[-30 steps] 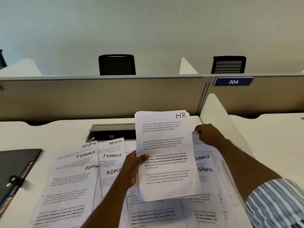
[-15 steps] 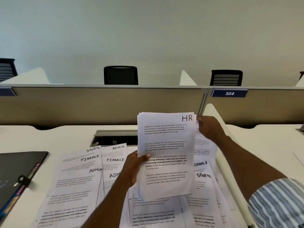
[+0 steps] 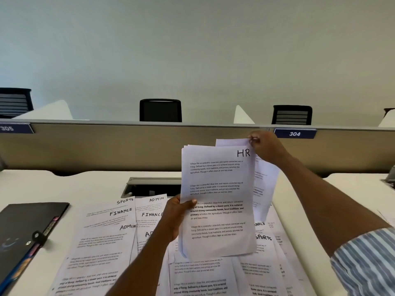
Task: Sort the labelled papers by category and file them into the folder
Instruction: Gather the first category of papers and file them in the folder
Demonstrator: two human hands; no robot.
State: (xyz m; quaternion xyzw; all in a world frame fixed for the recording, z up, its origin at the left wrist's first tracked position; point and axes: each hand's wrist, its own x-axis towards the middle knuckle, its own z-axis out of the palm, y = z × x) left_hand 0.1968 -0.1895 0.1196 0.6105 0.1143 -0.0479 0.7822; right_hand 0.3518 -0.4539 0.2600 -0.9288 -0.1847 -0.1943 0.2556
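Observation:
My left hand (image 3: 174,218) grips the left edge of a stack of white sheets labelled HR (image 3: 218,199), held upright above the desk. My right hand (image 3: 265,147) pinches the top corner of a single sheet (image 3: 266,184) that hangs just behind the stack's right side; its label is hidden. Below lie spread papers labelled SPORTS, FINANCE and ADMIN (image 3: 106,236), with more FINANCE and SPORTS sheets (image 3: 265,238) at the right. A black folder (image 3: 23,233) with a clip lies open-side up at the desk's left edge.
A grey cable hatch (image 3: 149,186) sits open in the desk behind the papers. A beige partition (image 3: 106,146) with tags 305 and 304 closes the back. A white side divider (image 3: 299,221) runs along the right. Black chairs stand beyond.
My right hand has lifted a sheet from the right-hand pile up to the stack's top right corner. The view has tilted upward; the HR stack stays in my left hand.

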